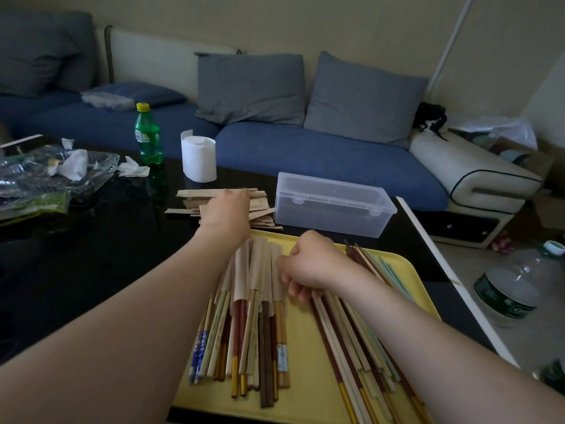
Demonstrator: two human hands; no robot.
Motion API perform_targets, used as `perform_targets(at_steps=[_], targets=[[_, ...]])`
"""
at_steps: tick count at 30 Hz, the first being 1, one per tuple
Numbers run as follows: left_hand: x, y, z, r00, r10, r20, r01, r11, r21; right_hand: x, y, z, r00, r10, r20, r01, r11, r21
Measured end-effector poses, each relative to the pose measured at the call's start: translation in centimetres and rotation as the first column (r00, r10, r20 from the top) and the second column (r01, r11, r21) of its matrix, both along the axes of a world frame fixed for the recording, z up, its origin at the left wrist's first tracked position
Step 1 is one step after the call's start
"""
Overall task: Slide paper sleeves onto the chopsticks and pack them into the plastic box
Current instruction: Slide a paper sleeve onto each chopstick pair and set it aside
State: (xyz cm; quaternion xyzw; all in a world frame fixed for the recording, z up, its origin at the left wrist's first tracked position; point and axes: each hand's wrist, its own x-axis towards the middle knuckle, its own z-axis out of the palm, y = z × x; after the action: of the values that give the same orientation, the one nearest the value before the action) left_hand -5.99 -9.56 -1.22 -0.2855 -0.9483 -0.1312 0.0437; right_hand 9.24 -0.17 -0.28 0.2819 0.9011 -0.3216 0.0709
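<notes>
A yellow tray (305, 347) holds two groups of chopsticks. The left group (253, 325) wears brown paper sleeves on its far ends. The right group of bare chopsticks (351, 341) lies under my right hand (308, 266), whose fingers curl down onto them. My left hand (224, 211) reaches past the tray onto a pile of empty paper sleeves (260, 198), fingers bent on them; whether it grips one is hidden. A clear plastic box (333, 205) with its lid shut stands right of the sleeve pile.
The dark table (101, 255) carries a green bottle (147, 134), a toilet paper roll (198, 156) and crumpled plastic wrap with tissues (52, 169) at the far left. A blue sofa (305, 148) stands behind. A large water bottle (507, 292) is on the floor at right.
</notes>
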Motion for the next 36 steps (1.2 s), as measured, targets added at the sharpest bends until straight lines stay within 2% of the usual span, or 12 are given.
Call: perform_targets(at_steps=[5, 14, 18, 20, 23, 25, 28, 32, 36], targets=[[0.7, -0.1, 0.7, 0.997, 0.014, -0.082, -0.016, 1.0, -0.022, -0.6, 0.2, -0.1, 0.991, -0.033, -0.127, 0.04, 0.998, 0.055], [1.9, -0.8, 1.8, 0.955, 0.092, -0.283, -0.112, 0.992, -0.056, 0.5, 0.8, 0.9, 0.988, -0.076, -0.132, 0.089, 0.992, 0.095], [2.4, -0.9, 1.9, 0.94, 0.078, -0.332, -0.098, 0.994, -0.044, 1.6, 1.6, 1.4, 0.982, -0.125, -0.145, 0.14, 0.985, 0.102], [2.6, -0.5, 2.0, 0.929, 0.038, -0.367, -0.037, 0.999, 0.008, 2.3, 2.2, 1.8, 0.975, -0.156, -0.158, 0.172, 0.981, 0.094], [3.4, 0.1, 2.1, 0.962, -0.048, -0.27, 0.099, 0.979, 0.18, 3.0, 3.7, 2.2, 0.962, -0.217, -0.166, 0.228, 0.972, 0.053], [4.1, 0.5, 2.1, 0.981, -0.08, -0.177, 0.123, 0.96, 0.25, 3.7, 4.9, 2.5, 0.956, -0.245, -0.162, 0.259, 0.963, 0.075], [5.3, 1.3, 1.8, 0.965, -0.219, -0.142, 0.246, 0.945, 0.215, 5.6, 6.9, 2.5, 0.953, -0.271, -0.134, 0.293, 0.937, 0.19], [7.0, 2.2, 2.0, 0.91, -0.407, -0.075, 0.412, 0.874, 0.258, 7.8, 8.9, 2.0, 0.958, -0.284, -0.045, 0.284, 0.91, 0.302], [8.6, 3.5, 2.2, 0.864, -0.501, -0.045, 0.503, 0.863, 0.053, 9.3, 9.0, 2.3, 0.977, -0.202, 0.067, 0.181, 0.956, 0.233]])
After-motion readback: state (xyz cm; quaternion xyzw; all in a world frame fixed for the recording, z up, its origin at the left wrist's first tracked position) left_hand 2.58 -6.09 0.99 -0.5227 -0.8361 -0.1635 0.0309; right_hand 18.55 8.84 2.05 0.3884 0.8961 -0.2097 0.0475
